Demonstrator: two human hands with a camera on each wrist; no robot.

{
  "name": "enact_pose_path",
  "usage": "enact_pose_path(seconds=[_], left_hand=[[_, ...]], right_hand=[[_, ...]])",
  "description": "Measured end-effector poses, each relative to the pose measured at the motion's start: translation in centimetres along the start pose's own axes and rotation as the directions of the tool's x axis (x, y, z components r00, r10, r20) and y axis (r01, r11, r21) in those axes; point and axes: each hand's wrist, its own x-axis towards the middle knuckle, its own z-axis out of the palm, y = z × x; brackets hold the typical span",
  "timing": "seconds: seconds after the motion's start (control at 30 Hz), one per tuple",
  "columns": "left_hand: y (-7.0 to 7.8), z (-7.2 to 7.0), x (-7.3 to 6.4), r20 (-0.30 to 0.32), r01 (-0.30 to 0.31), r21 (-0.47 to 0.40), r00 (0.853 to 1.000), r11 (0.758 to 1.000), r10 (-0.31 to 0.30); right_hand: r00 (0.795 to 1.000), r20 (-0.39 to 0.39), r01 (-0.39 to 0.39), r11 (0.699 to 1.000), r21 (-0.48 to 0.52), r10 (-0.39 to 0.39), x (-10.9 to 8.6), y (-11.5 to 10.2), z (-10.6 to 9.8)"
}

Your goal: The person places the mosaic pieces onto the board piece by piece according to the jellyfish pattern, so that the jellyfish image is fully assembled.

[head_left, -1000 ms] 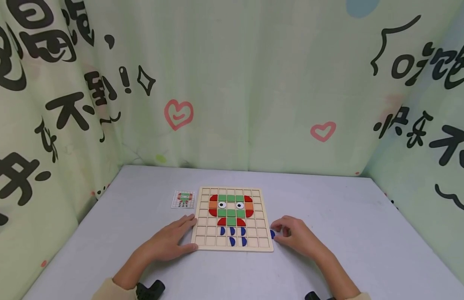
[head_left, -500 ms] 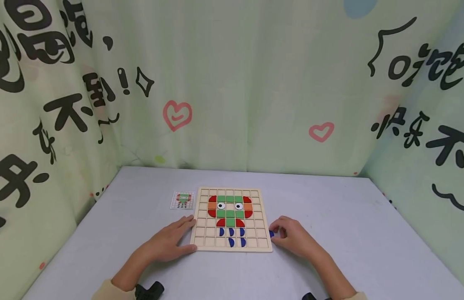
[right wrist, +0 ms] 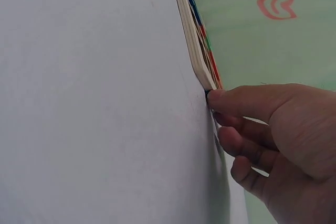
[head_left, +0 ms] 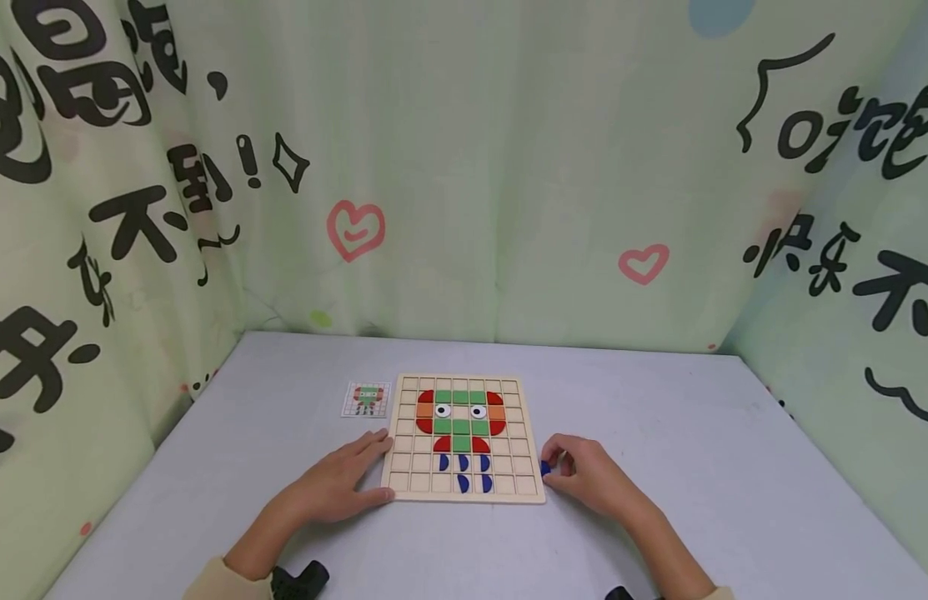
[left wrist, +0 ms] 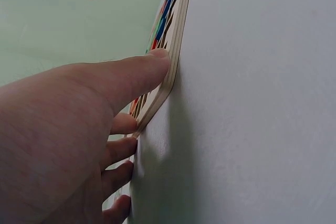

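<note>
A square wooden grid board (head_left: 524, 417) lies on the table, bearing a figure made of red, green, orange and blue pieces with two eye pieces. My left hand (head_left: 336, 479) rests against the board's left side, fingers extended along it. Its thumb (left wrist: 152, 66) touches the front left corner. Just off the board's right edge, my right hand (head_left: 587, 473) pinches a small blue piece (head_left: 545, 468) between thumb and forefinger; the fingers cover part of it. In the right wrist view only a dark sliver of that piece shows below the thumb (right wrist: 226, 99).
A small printed card (head_left: 366, 399) showing a similar figure lies beside the board's back left corner. The white table (head_left: 659, 400) is bordered by a pale green curtain (head_left: 448, 183) behind and at both sides.
The blue piece shifts slightly within the right hand's fingers, which have drawn a little closer together. The left hand and the board stay put.
</note>
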Motion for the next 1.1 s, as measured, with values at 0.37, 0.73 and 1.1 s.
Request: enact_pose_path(seconds=[0.37, 0.73, 1.1], left_hand=[[0.4, -0.2, -0.2, 0.004, -0.005, -0.015, 1.000, 1.000, 0.005], [0.3, -0.1, 0.0, 0.004, 0.021, -0.002, 1.000, 1.000, -0.021], [0.2, 0.0, 0.0, -0.002, 0.019, -0.008, 1.000, 1.000, -0.019]], right_hand=[[1.000, -0.012, 0.022, 0.999, 0.024, -0.021, -0.1, 0.2, -0.4], [0.999, -0.033, 0.012, 0.998, 0.056, -0.010, 0.6, -1.0, 0.0], [0.999, 0.001, -0.035, 0.994, 0.099, 0.035, 2.0, -3.7, 1.7]])
